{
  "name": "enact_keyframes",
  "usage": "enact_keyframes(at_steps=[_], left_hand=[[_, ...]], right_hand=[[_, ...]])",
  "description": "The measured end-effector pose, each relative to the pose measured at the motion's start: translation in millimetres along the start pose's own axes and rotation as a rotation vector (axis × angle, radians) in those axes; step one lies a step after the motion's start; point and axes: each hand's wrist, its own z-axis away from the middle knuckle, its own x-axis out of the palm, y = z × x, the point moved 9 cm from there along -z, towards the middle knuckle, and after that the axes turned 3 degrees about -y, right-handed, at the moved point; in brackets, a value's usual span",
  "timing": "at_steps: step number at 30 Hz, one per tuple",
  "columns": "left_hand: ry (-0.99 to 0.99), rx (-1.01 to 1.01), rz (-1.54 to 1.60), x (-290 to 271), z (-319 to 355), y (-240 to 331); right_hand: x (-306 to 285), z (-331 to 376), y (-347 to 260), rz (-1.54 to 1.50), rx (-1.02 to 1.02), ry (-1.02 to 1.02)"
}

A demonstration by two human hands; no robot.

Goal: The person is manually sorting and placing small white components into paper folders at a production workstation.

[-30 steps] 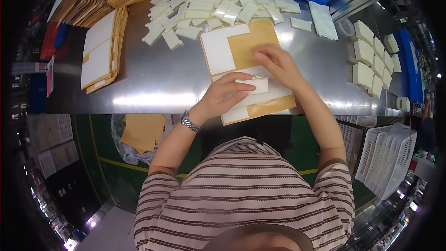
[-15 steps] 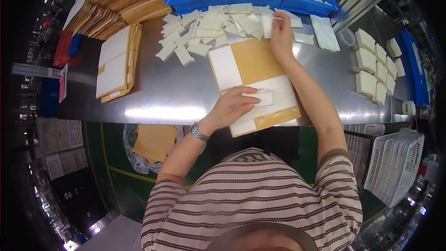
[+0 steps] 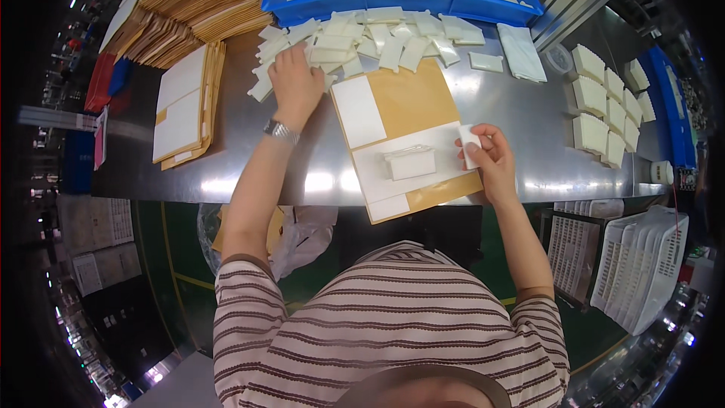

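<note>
In my right hand (image 3: 497,162) is a small flat white piece (image 3: 469,146), pinched between thumb and fingers at the right edge of a stack of tan envelopes with white panels (image 3: 411,102). On the envelopes lies a white block in clear wrapping (image 3: 411,163), apart from both hands. My left hand (image 3: 297,83) reaches over the left end of a loose pile of flat white pieces (image 3: 377,38). Its fingers are slightly spread and bent down onto the pieces; whether one is between them cannot be made out.
Behind the pile stands a blue bin (image 3: 408,4) full of similar pieces. Tan envelopes (image 3: 185,106) are stacked at left, with a taller stack (image 3: 204,0) behind. White blocks (image 3: 593,98) stand in rows at right, near a folded white bag (image 3: 521,53). White plastic baskets (image 3: 638,268) stand below.
My left hand has left the wrapped block and moved far left to the pile. My right hand has come back from the pile to the envelopes' right edge with a white piece.
</note>
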Motion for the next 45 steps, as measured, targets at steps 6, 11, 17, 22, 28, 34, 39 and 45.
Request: enact_keyframes(at_steps=[6, 11, 17, 22, 28, 34, 39, 45], left_hand=[[-0.116, -0.207, -0.092, 12, -18, -53], [0.11, -0.55, 0.844, -9, 29, -81], [0.131, -0.949, 1.722, -27, 105, -6], [-0.237, -0.943, 1.746, -13, 161, 34], [-0.27, -0.255, 0.968, -52, 150, 97], [-0.257, 0.301, 0.525, -68, 136, 167], [-0.275, 0.372, 0.521, -57, 133, 180], [-0.317, 0.205, 0.786, -45, 137, 169]], right_hand=[[4, 5, -2, 0.007, -0.097, 0.042], [5, 5, 0, -0.04, -0.065, 0.059], [-5, 1, 17, -0.032, -0.054, 0.128], [-7, 1, 20, -0.03, -0.079, 0.146], [-6, 3, 17, -0.021, -0.134, 0.148], [-6, 3, 19, -0.043, -0.116, 0.163], [-5, 2, 20, -0.025, -0.099, 0.147], [-6, 3, 20, 0.001, -0.071, 0.147]])
